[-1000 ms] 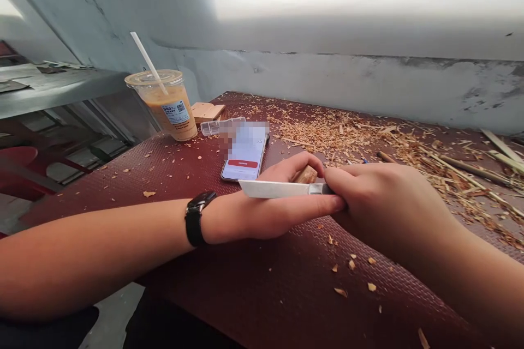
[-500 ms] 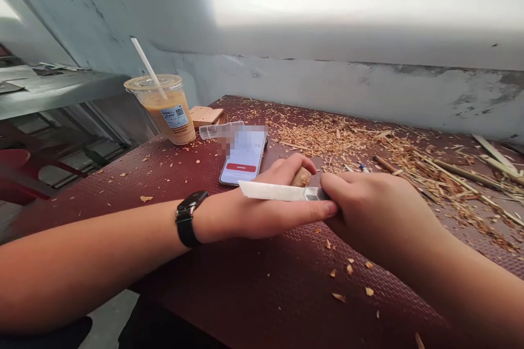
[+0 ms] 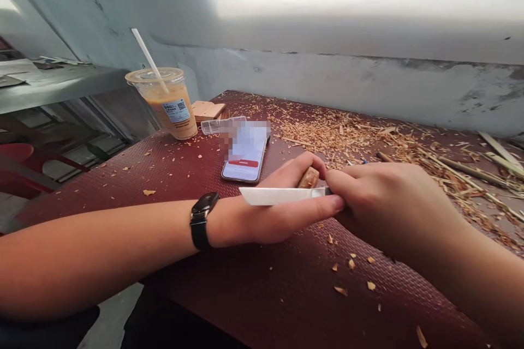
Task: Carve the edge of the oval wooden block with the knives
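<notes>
1. Left hand [image 3: 266,221] and right hand [image 3: 385,196] are together above the table [image 3: 286,289]; the left one is closed around a wooden piece [image 3: 309,178], the right one grips a knife [image 3: 278,196] by its handle.
2. This wooden piece shows only one end, between the curled left fingers and the knife.
3. The blade points to the left, along the left thumb.
4. Just behind the left hand lies a phone [image 3: 244,161].
5. Farther are a clear case [image 3: 215,126], wooden blocks [image 3: 208,110] and a cup [image 3: 172,109] with a straw [image 3: 149,60].
6. Wood shavings [image 3: 327,133] are spread behind and to the right.
</notes>
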`<action>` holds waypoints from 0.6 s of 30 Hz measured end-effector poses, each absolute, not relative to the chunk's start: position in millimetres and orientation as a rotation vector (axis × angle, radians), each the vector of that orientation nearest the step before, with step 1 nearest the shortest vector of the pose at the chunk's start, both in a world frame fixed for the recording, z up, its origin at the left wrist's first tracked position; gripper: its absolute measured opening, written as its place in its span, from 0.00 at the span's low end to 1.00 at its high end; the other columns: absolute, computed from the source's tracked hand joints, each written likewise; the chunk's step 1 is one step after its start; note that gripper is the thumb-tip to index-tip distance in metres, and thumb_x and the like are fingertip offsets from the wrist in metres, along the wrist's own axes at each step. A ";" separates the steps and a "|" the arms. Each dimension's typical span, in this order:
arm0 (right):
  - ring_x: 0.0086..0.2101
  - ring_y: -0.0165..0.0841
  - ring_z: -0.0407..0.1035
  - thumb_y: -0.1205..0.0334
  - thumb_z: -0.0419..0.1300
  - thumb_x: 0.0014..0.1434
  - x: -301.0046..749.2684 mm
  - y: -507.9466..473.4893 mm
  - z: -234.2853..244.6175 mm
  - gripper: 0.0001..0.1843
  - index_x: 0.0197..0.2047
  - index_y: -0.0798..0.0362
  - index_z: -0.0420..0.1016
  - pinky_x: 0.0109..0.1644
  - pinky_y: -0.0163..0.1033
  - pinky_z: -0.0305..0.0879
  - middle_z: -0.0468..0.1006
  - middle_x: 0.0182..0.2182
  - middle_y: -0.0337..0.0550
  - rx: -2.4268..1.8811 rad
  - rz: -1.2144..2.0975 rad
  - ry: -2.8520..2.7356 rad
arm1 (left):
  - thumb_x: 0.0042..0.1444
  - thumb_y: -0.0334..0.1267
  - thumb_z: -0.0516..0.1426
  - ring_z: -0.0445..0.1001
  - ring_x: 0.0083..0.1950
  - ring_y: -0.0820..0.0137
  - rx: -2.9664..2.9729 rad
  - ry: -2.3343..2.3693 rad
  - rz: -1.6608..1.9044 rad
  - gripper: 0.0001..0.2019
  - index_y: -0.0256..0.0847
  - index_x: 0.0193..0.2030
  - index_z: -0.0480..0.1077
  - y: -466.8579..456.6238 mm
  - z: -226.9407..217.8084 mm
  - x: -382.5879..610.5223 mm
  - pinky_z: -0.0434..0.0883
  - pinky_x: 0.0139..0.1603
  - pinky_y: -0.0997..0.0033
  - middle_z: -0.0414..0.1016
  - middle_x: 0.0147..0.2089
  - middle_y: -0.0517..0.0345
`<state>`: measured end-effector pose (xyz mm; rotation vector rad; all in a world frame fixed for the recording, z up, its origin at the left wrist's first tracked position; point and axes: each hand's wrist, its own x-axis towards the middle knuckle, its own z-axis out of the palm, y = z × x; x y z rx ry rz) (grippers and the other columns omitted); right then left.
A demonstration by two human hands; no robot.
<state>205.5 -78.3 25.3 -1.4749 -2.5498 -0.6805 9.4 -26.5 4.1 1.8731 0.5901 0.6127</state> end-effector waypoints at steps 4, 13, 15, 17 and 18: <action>0.17 0.34 0.63 0.66 0.54 0.60 205.1 -81.4 23.6 0.10 0.30 0.50 0.74 0.27 0.38 0.38 0.72 0.19 0.38 -1.481 -0.801 -2.461 | 0.65 0.48 0.60 0.64 0.38 0.72 1.782 0.581 0.678 0.15 0.43 0.47 0.61 -30.9 4.7 12.7 0.64 0.39 0.68 0.66 0.38 0.62; 0.18 0.34 0.63 0.60 0.54 0.64 194.1 -89.3 11.9 0.12 0.28 0.51 0.69 0.27 0.38 0.38 0.72 0.19 0.43 -1.793 -0.945 -2.161 | 0.67 0.51 0.59 0.60 0.34 0.73 1.708 0.603 0.922 0.15 0.44 0.46 0.61 -30.9 -16.6 21.5 0.62 0.37 0.69 0.61 0.33 0.66; 0.18 0.35 0.64 0.59 0.55 0.64 196.6 -86.8 13.9 0.13 0.28 0.51 0.70 0.27 0.38 0.38 0.73 0.20 0.43 -1.723 -0.875 -2.226 | 0.66 0.52 0.59 0.62 0.35 0.72 1.756 0.590 0.859 0.17 0.44 0.48 0.61 -28.8 -13.4 19.0 0.63 0.38 0.68 0.64 0.35 0.64; 0.19 0.34 0.66 0.62 0.55 0.62 200.2 -83.1 17.0 0.10 0.29 0.51 0.71 0.27 0.38 0.39 0.74 0.21 0.41 -1.607 -0.771 -2.342 | 0.66 0.53 0.59 0.66 0.37 0.71 1.825 0.588 0.723 0.18 0.44 0.52 0.62 -26.0 -6.9 14.2 0.65 0.39 0.67 0.68 0.37 0.62; 0.20 0.34 0.66 0.64 0.55 0.61 201.8 -81.4 18.5 0.09 0.30 0.51 0.72 0.27 0.38 0.39 0.75 0.21 0.41 -1.562 -0.723 -2.398 | 0.65 0.53 0.60 0.68 0.39 0.70 1.867 0.608 0.658 0.19 0.44 0.53 0.63 -24.4 -3.2 11.5 0.66 0.39 0.67 0.70 0.40 0.60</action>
